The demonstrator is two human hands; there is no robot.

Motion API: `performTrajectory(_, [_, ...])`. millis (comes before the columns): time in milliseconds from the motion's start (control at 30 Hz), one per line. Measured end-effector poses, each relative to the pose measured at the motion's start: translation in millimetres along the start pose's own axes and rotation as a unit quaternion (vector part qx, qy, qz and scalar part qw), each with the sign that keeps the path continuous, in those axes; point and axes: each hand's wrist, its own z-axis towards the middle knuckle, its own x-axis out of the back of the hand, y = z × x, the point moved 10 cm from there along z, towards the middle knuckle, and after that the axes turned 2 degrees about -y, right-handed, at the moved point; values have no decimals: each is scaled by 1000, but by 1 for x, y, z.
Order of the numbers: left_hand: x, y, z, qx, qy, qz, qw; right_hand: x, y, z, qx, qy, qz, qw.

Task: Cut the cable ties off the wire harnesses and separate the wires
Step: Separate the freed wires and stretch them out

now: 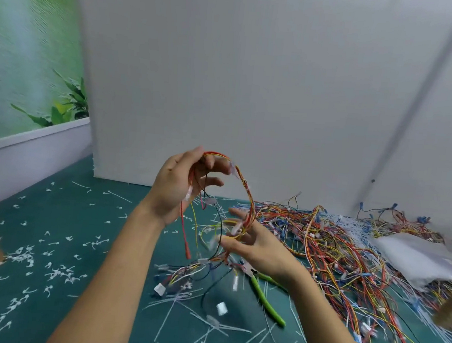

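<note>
Two bare hands work in front of us, lifted above a green mat (110,232). At far left, short cut cable ties (55,271) lie scattered over the mat in small white curls.

Our left hand (175,191) is the higher one. Its forearm rises steeply from the lower edge, the back of the hand faces us, the thumb points up and the fingers curl round the top of a wire harness (245,189). This red, orange and yellow bundle arcs over from that grip and down to the right. A single red lead (184,230) hangs from the left hand, ending in a red terminal just above the mat.

Our right hand (260,245) sits lower and nearer, palm turned up and to the left. The harness's lower end passes between its thumb and curled fingers, which hold it, though motion blurs the fingertips. Small white tags on the wires are too smeared for us to read.

Below the right wrist, green-handled cutters (265,300) lie on the mat among long white tie strips (205,328) and a white connector (221,307).

Further right, a big tangled pile of wires (349,250) spreads along the white wall panel (226,89), with a clear plastic bag (414,259) lying on it.
</note>
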Motion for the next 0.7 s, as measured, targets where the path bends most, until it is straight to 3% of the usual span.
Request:
performTrajectory(133, [12,11,1,-23,10,-33,999,16,-28,19,35,2,61,998])
performTrajectory(267, [42,16,-9,0,22,67,997,78,-53,18,101,149,133,975])
performTrajectory(367, [48,20,-14,12,-11,145,989,110,-67,5,159,243,52,956])
performTrajectory(467, [51,22,-15,5,-3,223,975,113,-72,-12,214,262,2,941])
performTrajectory(600, [50,22,-15,-1,19,324,946,107,-72,-20,222,256,-39,940])
performTrajectory(700, [49,24,-15,1,29,353,935,117,-73,-24,240,302,-70,920])
